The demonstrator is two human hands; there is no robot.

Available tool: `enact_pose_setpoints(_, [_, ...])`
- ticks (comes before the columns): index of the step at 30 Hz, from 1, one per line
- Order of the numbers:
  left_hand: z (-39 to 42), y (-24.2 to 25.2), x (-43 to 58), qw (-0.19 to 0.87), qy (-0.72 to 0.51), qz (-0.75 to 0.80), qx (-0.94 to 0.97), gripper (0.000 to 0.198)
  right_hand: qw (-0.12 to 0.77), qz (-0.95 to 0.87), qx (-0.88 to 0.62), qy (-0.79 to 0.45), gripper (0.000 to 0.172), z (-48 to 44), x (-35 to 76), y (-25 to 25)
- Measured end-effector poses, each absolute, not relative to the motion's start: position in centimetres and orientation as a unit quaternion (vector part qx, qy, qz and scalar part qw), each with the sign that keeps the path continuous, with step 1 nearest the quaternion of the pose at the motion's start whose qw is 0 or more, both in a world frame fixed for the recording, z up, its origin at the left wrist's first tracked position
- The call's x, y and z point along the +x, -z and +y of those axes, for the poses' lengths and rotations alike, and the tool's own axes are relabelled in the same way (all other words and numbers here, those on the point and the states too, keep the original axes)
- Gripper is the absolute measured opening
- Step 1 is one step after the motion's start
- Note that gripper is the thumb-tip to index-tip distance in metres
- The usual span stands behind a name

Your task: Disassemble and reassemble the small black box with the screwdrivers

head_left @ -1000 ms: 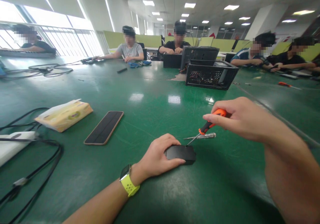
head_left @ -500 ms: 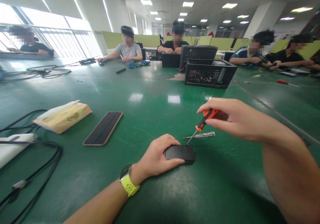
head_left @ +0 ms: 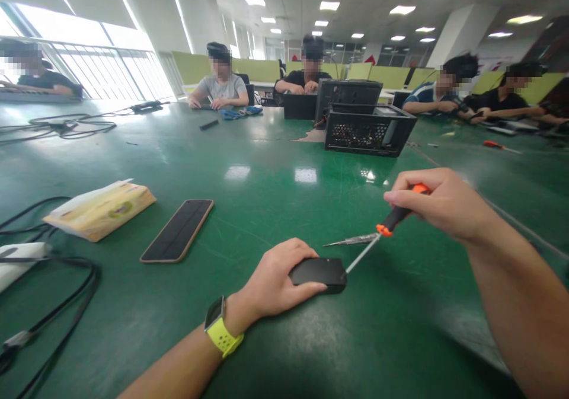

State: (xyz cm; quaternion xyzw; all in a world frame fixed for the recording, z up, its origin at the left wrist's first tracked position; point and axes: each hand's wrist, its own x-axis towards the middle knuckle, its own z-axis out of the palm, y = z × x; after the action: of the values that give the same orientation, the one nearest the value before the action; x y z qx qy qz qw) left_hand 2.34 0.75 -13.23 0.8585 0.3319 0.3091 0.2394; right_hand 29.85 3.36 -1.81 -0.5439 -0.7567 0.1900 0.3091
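My left hand [head_left: 284, 277] grips a small black plastic box [head_left: 320, 273] and keeps it on the green tabletop, thumb along its near side and fingers over the far side. In my right hand [head_left: 438, 200] is a screwdriver [head_left: 395, 219] with an orange and black handle, pinched between thumb and fingers. Its shaft slants down to the left, with the tip at the box's right end; whether it sits in a screw I cannot tell. A clear-handled thin screwdriver [head_left: 353, 240] lies just behind the box, partly covered by the orange screwdriver's shaft.
To the left lie a phone [head_left: 178, 231], a tissue pack [head_left: 100, 210], a white power strip [head_left: 20, 262] and black cables [head_left: 91, 274]. Further back stands a black computer case [head_left: 367, 129]. Another orange screwdriver [head_left: 493, 144] rests at the far right. Several people sit around the table.
My right hand has moved right, tilting the screwdriver lower. Its tip has shifted from the box's top far edge to its right end. My left hand still holds the box.
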Motion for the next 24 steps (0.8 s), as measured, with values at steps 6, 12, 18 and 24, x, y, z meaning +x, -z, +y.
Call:
enact_pose_setpoints(6, [0.9,13.4,2.4,0.227,-0.292,0.323,0.871,0.037,0.35,-0.635,-0.578,-0.375,0.037,1.5,30.8,9.4])
enact_pose_setpoints(12, [0.8,13.3,2.5,0.229,-0.311,0.337,0.859,0.034,0.426,-0.52,-0.598,-0.436,0.039,-0.3,30.8,13.6])
enact_pose_setpoints(18, [0.5,13.2,2.9,0.219,-0.307,0.325,0.867,0.035,0.497,-0.421,-0.603,-0.461,0.039,-1.4,30.8,14.6])
enact_pose_setpoints(24, [0.4,13.1,2.8,0.225,-0.305,0.334,0.863,0.034,0.541,-0.411,-0.584,-0.444,0.036,-1.5,31.1,14.6])
